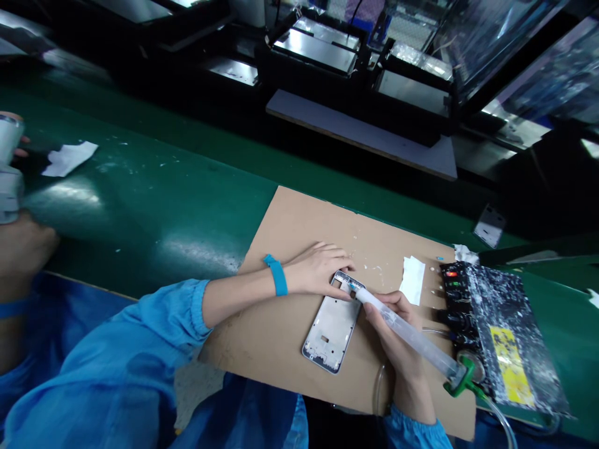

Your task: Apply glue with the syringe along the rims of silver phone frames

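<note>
A silver phone frame [331,327] lies on a brown cardboard sheet [281,324]. My left hand [318,269] rests on the frame's top end, fingers pressed flat and together, holding it down. My right hand [397,330] is closed around a clear glue syringe [412,337], its tip touching the frame's top edge beside my left fingers. A green cap and a clear hose [496,411] run from the syringe's back end. A blue wrist strap [277,274] circles my left wrist.
A black dispenser box [505,337] with lit indicators stands at the right of the cardboard, a white paper scrap [412,279] beside it. The green conveyor belt [154,187] runs behind. Another person's hand [14,206] with a grey tool shows at far left. Black racks stand beyond.
</note>
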